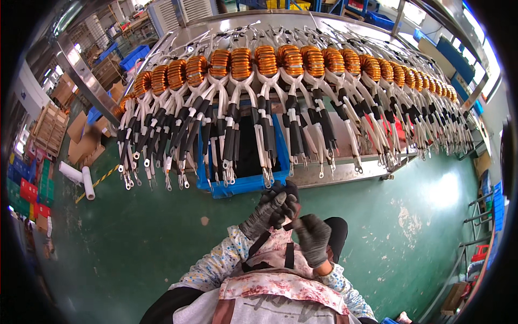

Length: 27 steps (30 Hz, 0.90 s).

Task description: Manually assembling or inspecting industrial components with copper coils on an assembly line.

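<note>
- Evidently bent inward on the left hand (pixel 270 209), in a dark knitted glove; too dark and crowded to tell fingers together from fingers clamped on something.
- Blurred on the right hand (pixel 314 237), gloved alike, just right of the left fingers and nearer to the body; cannot tell apart from together.
- Between both sets of fingers, a small reddish patch (pixel 296 211), too smeared to identify.
- Just beyond the left fingertips, white leads (pixel 263 154) with black sleeves and metal ring ends, hanging over the table edge; cannot tell touching from merely near.
- Past the same fingertips, slightly left, a blue crate (pixel 237 190) beneath the hanging leads.
- Farther out from the fingers, a long row of copper-wound coils (pixel 266 60) on a metal table (pixel 342 175), stretching to both sides.
- Below the fingers, toward the body, a floral apron (pixel 291 289).
- Well left of the fingers, white rolls (pixel 88 184) on green floor (pixel 145 232).
</note>
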{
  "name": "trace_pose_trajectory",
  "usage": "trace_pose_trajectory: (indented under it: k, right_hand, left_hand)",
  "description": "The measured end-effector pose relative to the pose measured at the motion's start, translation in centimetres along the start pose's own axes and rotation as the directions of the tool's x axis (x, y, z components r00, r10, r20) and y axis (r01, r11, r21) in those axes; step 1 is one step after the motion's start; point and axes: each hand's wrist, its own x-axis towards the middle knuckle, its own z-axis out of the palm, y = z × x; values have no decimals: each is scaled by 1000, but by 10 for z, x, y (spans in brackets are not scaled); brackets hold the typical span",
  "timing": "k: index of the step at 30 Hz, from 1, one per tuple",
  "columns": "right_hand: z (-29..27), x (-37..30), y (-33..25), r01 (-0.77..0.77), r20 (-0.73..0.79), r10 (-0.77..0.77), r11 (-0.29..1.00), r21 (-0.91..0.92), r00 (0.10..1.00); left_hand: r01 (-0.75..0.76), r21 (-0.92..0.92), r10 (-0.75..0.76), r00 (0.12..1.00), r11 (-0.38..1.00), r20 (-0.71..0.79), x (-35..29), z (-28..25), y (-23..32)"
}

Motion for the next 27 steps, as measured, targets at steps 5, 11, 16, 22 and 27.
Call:
trace_pose_trajectory:
  k: [5, 11, 16, 22, 27]
  right_hand:
    - [-12, 27, -5, -198, 49, 192, 950, 241, 980]
    - [-7, 29, -3, -109, 72, 112, 993, -48, 991]
    - [-7, 26, -2, -89, -187, 169, 923, 374, 968]
    - [-51, 40, -12, 7, 439, 34, 996, -93, 898]
    - [-28, 35, -22, 211, 296, -124, 935, -284, 947]
  left_hand:
    - [-7, 503, -49, 994, 864, 99, -27, 30, 17]
    - [-12, 406, -53, 988, 914, 147, -25, 21, 5]
    - [11, 231, -95, 929, 973, 357, -12, -16, -11]
    - [43, 263, -161, 879, 964, 449, -8, -24, -10]
    - [-66, 415, -148, 875, 907, 462, -28, 26, 4]
